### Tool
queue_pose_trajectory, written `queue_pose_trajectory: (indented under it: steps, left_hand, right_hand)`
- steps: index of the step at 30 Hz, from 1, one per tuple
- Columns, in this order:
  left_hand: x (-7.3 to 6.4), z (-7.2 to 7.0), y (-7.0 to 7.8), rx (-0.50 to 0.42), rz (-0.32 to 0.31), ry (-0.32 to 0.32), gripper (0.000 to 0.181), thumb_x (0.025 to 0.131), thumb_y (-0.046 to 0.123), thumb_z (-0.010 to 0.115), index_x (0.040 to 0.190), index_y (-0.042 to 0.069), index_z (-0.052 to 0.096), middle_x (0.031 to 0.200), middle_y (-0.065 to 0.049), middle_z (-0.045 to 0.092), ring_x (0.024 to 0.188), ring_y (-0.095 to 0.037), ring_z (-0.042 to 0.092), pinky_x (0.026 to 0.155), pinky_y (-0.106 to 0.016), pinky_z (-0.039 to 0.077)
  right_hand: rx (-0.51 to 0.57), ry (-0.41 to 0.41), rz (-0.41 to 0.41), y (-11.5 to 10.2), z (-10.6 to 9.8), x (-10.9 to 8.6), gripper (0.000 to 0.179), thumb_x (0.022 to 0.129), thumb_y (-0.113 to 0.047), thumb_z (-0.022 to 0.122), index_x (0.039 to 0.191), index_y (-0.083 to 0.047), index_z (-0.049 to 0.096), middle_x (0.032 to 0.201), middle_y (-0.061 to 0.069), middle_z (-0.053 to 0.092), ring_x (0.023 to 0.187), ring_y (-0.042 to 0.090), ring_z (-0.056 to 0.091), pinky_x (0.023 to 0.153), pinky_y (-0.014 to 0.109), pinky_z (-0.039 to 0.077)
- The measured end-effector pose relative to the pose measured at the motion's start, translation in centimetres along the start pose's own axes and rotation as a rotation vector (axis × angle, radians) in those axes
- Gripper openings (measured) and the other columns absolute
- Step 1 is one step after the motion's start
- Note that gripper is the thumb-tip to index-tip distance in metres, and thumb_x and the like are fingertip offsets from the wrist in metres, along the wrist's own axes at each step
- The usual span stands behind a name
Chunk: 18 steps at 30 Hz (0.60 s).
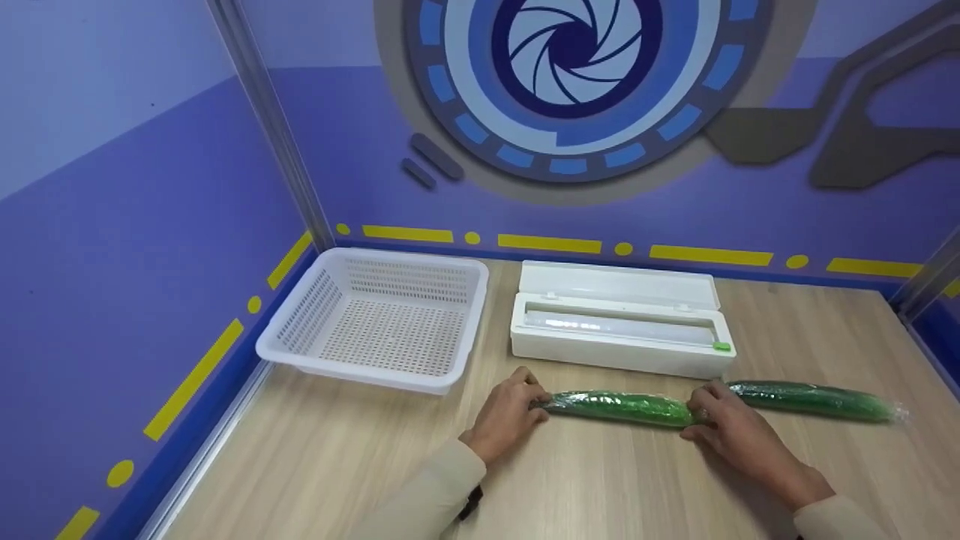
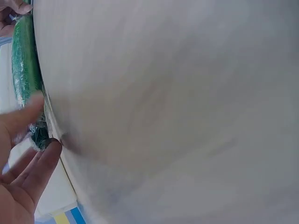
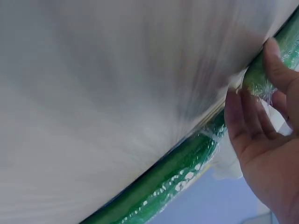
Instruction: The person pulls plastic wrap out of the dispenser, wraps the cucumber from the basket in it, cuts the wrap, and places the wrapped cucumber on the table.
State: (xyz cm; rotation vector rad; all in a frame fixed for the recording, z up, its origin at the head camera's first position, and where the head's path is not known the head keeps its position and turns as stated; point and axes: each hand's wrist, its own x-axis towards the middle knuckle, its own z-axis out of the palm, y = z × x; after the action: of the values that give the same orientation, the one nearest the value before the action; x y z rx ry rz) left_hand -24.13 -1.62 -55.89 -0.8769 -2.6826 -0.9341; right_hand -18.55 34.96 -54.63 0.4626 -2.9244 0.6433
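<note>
A cucumber (image 1: 619, 407) in clear plastic film lies crosswise on the table between the two hands. My left hand (image 1: 510, 412) holds its left end; in the left wrist view the thumb lies over the film and the fingertips (image 2: 52, 145) are at the cucumber's tip. At the other end my right hand (image 1: 739, 431) grips the film-covered tip between thumb and fingers, seen close in the right wrist view. A second film-wrapped cucumber (image 1: 817, 400) lies just right of the right hand, its loose film end pointing right.
Behind the cucumbers stands a white cling film box (image 1: 619, 356), lid (image 1: 619, 283) raised, with a film roll (image 1: 619, 327) inside and a green slider (image 1: 721, 346) at its right. A white perforated basket (image 1: 375, 379) sits to the left. Printed wall panels border the table.
</note>
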Motion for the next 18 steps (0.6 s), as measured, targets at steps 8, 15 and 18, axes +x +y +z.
queue_pose_trajectory:
  steps: [8, 15, 18]
  left_hand:
    - [0.5, -0.42, -0.42, 0.022, 0.053, 0.055, 0.013, 0.093, 0.012, 0.082, 0.105, 0.009, 0.085, 0.086, 0.004, 0.07, 0.08, -0.004, 0.068, 0.073, -0.014, 0.053]
    - [0.91, -0.68, -0.54, 0.009, 0.062, 0.071, 0.013, 0.092, 0.013, 0.081, 0.104, 0.009, 0.085, 0.088, 0.0, 0.078, 0.081, -0.006, 0.072, 0.074, -0.016, 0.055]
    - [0.9, -0.67, -0.58, -0.027, 0.06, 0.072, 0.013, 0.092, 0.012, 0.081, 0.103, 0.009, 0.085, 0.09, 0.0, 0.079, 0.083, -0.006, 0.072, 0.077, -0.017, 0.056]
  right_hand:
    - [-0.024, 0.032, -0.038, 0.04, 0.09, 0.06, 0.024, 0.09, -0.016, 0.085, 0.108, -0.013, 0.07, 0.101, -0.009, 0.059, 0.088, 0.008, 0.057, 0.079, 0.041, 0.055]
    - [0.069, -0.022, 0.043, 0.14, -0.1, 0.23, 0.026, 0.099, -0.013, 0.076, 0.121, -0.005, 0.065, 0.101, -0.004, 0.067, 0.091, 0.011, 0.062, 0.081, 0.043, 0.055]
    - [0.07, -0.044, 0.051, 0.3, -0.11, 0.15, 0.021, 0.101, -0.013, 0.074, 0.118, -0.009, 0.064, 0.1, -0.006, 0.064, 0.091, 0.01, 0.06, 0.081, 0.042, 0.055]
